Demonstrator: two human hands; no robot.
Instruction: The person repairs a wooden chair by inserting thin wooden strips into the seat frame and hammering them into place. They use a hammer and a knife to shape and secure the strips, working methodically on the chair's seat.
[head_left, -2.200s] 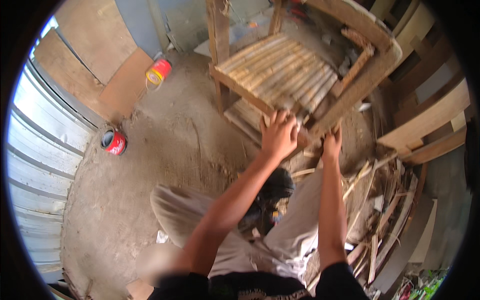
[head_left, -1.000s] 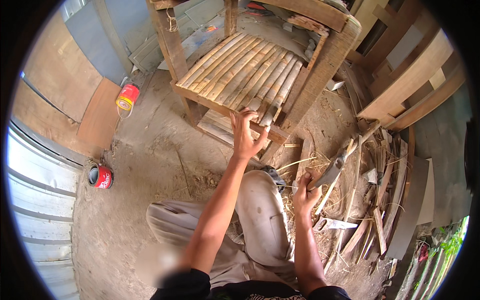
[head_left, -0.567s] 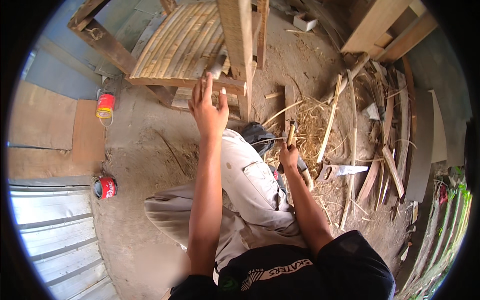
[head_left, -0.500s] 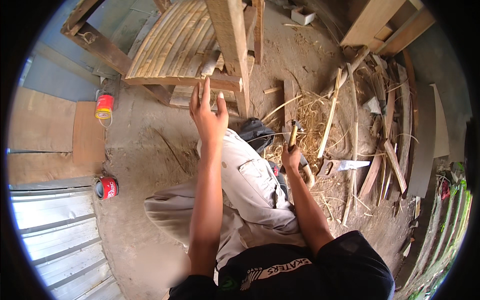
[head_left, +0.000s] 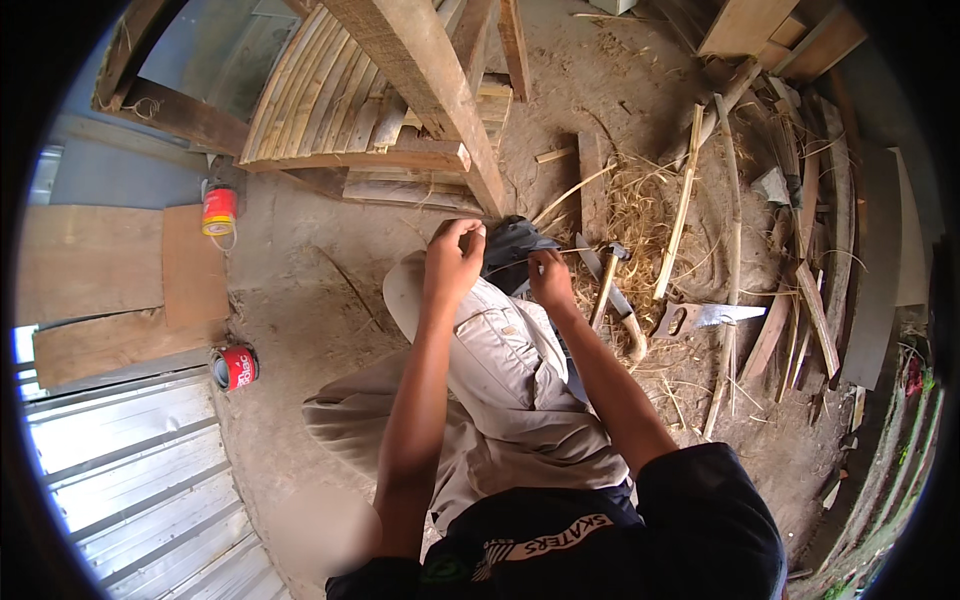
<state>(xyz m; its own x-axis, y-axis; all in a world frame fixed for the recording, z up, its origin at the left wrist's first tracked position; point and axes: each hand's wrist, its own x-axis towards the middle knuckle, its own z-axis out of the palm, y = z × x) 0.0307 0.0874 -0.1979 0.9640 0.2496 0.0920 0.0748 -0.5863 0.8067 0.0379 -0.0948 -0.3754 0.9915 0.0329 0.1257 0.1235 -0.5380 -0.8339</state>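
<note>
My left hand point(head_left: 455, 262) is above my knee, with its fingers curled and its thumb and fingertips pressed together. Whatever lies in that pinch is too small to make out. My right hand point(head_left: 550, 280) has its fingers closed at the right edge of a crumpled black bag point(head_left: 512, 245). Right of this hand, a hammer point(head_left: 606, 285) with a wooden handle lies on the ground, beside a long-bladed knife point(head_left: 620, 300) with a curved wooden handle. A wooden frame with a slatted seat point(head_left: 330, 100) stands beyond my left hand.
A handsaw point(head_left: 708, 317) lies to the right among wood shavings point(head_left: 650, 215) and long strips point(head_left: 680, 200). Planks point(head_left: 815, 240) are heaped along the right side. Two red cans point(head_left: 219, 210) stand at the left by wooden boards point(head_left: 90, 255). A wooden post point(head_left: 425, 80) slants close ahead.
My right hand has let go of the hammer, which now lies on the ground, and moved left to the black bag. My left hand has come down from the slatted frame, its fingers now closed.
</note>
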